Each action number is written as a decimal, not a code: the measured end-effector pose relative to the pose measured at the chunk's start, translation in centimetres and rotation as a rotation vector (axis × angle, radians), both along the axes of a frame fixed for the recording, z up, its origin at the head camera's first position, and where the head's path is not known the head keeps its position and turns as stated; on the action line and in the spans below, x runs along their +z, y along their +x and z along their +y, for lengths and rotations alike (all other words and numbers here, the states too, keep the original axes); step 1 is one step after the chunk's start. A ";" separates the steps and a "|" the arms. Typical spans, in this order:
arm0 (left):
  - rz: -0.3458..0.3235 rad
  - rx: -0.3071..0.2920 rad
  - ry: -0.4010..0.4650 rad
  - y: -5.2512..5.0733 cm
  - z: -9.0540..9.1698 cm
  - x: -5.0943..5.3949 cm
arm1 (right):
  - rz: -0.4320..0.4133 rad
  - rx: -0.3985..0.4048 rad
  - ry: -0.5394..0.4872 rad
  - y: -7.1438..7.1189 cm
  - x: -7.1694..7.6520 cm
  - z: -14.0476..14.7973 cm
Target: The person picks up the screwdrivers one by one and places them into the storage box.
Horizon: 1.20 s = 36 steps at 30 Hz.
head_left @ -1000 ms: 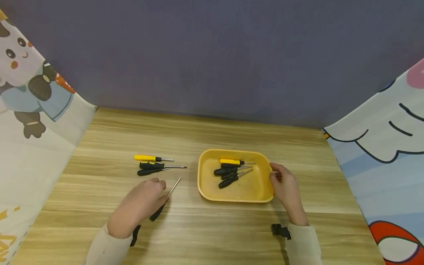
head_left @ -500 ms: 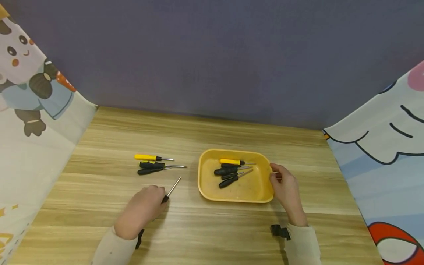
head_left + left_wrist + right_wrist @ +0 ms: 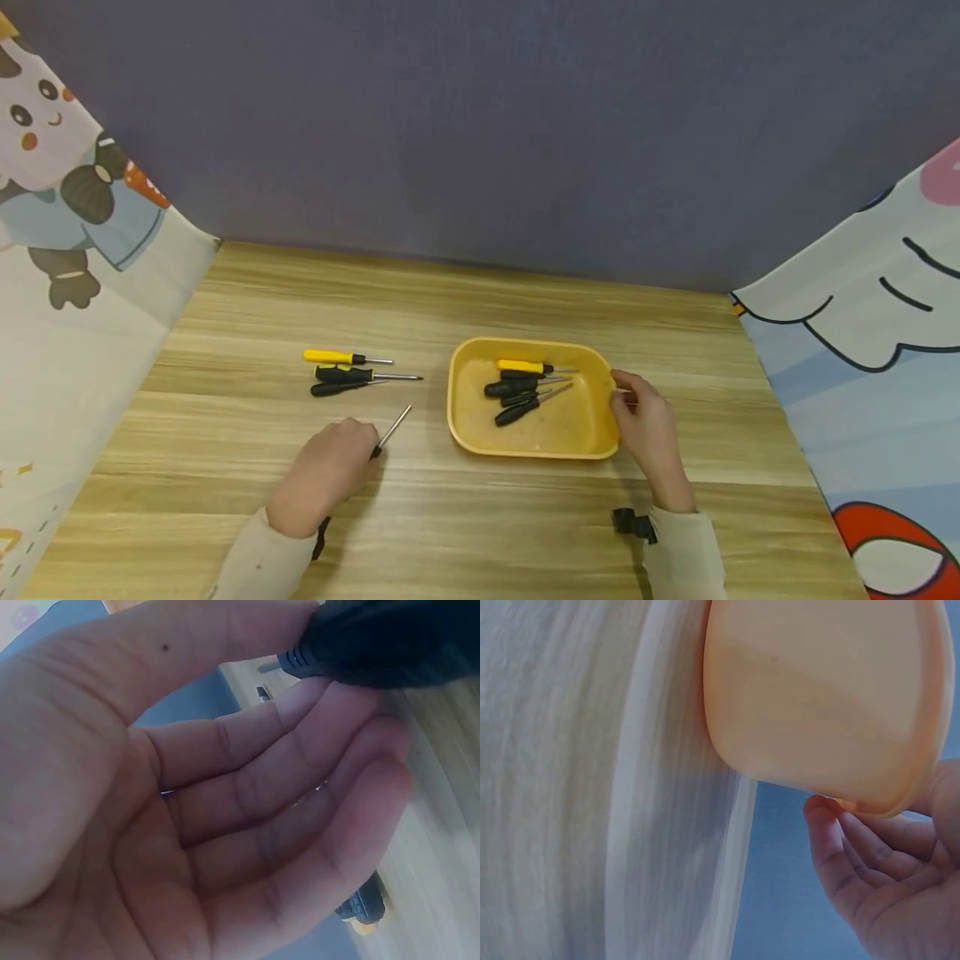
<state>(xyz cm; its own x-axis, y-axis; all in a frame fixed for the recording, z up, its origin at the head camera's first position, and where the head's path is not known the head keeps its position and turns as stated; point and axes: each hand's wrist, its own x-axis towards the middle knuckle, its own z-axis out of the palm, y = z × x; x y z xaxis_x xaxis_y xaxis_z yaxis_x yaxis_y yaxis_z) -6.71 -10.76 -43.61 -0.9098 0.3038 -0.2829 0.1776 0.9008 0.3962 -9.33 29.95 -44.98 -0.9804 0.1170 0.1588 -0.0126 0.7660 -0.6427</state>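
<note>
My left hand [image 3: 330, 471] pinches a black-handled screwdriver [image 3: 393, 428] low over the table, its metal shaft slanting away to the upper right. In the left wrist view, thumb and fingertips meet at the black handle [image 3: 390, 645], and the other fingers curve below it. My right hand [image 3: 651, 421] grips the right end wall of a yellow plastic bin [image 3: 532, 456]; its grip shows again in the right wrist view at the bin's end [image 3: 795, 750]. Inside the bin lie a yellow screwdriver [image 3: 522, 366] and several black ones [image 3: 516, 413], shafts pointing right.
Left of the bin, a yellow screwdriver [image 3: 330, 357] and two black-handled screwdrivers [image 3: 345, 375] lie side by side on the wood-grain table [image 3: 480, 542]. A grey partition [image 3: 480, 142] stands behind, with printed cloth [image 3: 90, 350] on both sides.
My left hand has shifted slightly right and down along the black screwdriver and now covers most of its handle. The screwdriver has barely moved; my right hand and the bin stay put.
</note>
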 end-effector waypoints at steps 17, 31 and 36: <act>0.150 -0.149 -0.056 -1.8 -0.2 3.5 | 0.012 0.007 0.011 -0.1 0.0 -0.1; 0.199 -0.359 -0.042 -6.8 5.7 8.4 | 0.022 0.004 0.023 -0.1 -0.1 0.0; 0.189 -0.454 -0.049 -8.7 9.4 8.9 | 0.037 0.006 0.026 -0.2 -0.2 0.0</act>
